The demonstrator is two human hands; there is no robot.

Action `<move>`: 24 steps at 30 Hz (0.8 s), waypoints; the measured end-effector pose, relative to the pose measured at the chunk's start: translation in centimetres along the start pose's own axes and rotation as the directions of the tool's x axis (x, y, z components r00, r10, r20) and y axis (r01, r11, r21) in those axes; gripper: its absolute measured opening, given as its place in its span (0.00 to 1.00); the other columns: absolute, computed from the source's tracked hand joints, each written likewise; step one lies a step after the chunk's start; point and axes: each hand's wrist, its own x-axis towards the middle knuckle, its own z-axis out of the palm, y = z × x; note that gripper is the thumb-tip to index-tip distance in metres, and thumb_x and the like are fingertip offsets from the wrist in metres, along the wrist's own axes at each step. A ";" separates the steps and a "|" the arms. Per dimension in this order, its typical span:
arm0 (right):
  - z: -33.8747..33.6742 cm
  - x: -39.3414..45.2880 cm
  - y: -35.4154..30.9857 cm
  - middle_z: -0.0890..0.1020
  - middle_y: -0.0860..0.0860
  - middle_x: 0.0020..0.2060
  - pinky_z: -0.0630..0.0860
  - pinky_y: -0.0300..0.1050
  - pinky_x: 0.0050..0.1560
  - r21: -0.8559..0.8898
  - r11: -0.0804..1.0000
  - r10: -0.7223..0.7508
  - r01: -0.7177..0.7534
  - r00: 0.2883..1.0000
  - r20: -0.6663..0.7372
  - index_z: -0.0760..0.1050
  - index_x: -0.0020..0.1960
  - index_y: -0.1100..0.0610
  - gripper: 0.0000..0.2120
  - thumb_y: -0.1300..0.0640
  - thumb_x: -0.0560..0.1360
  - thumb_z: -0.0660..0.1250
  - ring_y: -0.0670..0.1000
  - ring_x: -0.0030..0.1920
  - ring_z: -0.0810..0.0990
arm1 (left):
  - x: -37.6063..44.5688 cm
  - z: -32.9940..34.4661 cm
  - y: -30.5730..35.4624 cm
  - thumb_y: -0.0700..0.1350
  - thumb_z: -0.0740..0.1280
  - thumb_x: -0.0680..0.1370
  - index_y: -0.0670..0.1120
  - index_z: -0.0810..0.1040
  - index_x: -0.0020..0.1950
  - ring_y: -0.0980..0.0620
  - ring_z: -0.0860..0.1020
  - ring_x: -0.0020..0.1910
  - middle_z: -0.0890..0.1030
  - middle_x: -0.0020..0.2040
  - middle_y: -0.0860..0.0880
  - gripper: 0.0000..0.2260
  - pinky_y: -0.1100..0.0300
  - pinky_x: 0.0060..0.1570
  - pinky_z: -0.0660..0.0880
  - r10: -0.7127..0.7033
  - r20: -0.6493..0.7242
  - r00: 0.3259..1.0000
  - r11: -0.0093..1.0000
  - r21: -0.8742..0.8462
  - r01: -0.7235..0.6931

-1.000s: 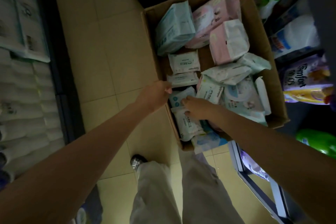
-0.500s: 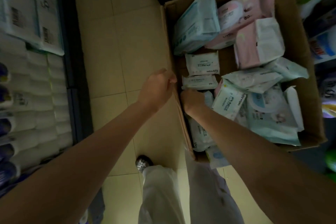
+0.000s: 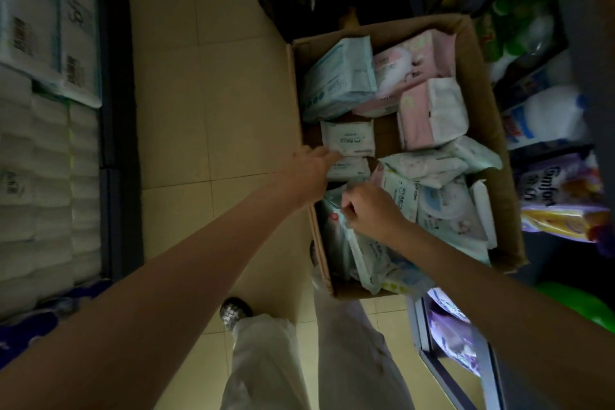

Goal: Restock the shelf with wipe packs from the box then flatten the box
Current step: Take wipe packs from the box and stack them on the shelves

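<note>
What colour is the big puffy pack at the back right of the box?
Pink, seen in the head view.

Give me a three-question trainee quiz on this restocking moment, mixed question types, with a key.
1. True or false: the cardboard box has been emptied.
2. Which hand pinches a wipe pack near the box's near-left corner? A) left hand B) right hand C) neither
3. Fill in: the left hand reaches over the box's ____ wall toward a small white pack.

Key:
1. False; packs still fill the box.
2. B; the right hand has its fingers curled on a wipe pack.
3. Left.
</note>
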 end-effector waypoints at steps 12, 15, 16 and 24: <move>-2.4 0.5 2.0 0.82 0.57 0.36 0.76 0.37 0.37 0.376 0.923 0.036 -0.079 0.992 0.121 0.80 0.43 0.64 0.05 0.62 0.72 0.70 0.46 0.29 0.78 | 2.6 1.9 1.2 0.48 0.62 0.78 0.44 0.76 0.60 0.45 0.75 0.60 0.77 0.60 0.44 0.14 0.52 0.59 0.70 -0.018 0.294 0.956 0.987 0.159 -0.030; -3.0 0.6 2.8 0.82 0.56 0.42 0.74 0.31 0.33 0.419 0.898 0.120 -0.134 0.991 0.059 0.80 0.48 0.63 0.06 0.63 0.72 0.69 0.50 0.40 0.80 | 2.3 2.0 1.3 0.46 0.61 0.78 0.43 0.78 0.56 0.44 0.77 0.56 0.79 0.57 0.43 0.11 0.52 0.53 0.73 -0.047 0.238 0.970 0.991 0.132 0.016; -3.2 0.4 3.1 0.80 0.54 0.43 0.73 0.28 0.32 0.428 0.893 0.134 -0.140 0.990 0.044 0.79 0.51 0.63 0.08 0.63 0.72 0.69 0.49 0.43 0.78 | 2.0 1.9 1.5 0.44 0.61 0.78 0.43 0.79 0.54 0.44 0.78 0.55 0.80 0.55 0.43 0.10 0.53 0.51 0.74 -0.046 0.225 0.973 0.995 0.097 0.024; -11.4 1.4 -0.3 0.78 0.45 0.45 0.70 0.24 0.33 0.549 0.828 0.122 -0.116 0.992 0.025 0.77 0.58 0.59 0.14 0.60 0.73 0.70 0.38 0.37 0.76 | 0.1 -7.5 2.7 0.43 0.66 0.75 0.39 0.80 0.48 0.49 0.79 0.48 0.82 0.47 0.43 0.08 0.53 0.50 0.74 0.089 0.156 0.984 0.991 -0.112 -0.072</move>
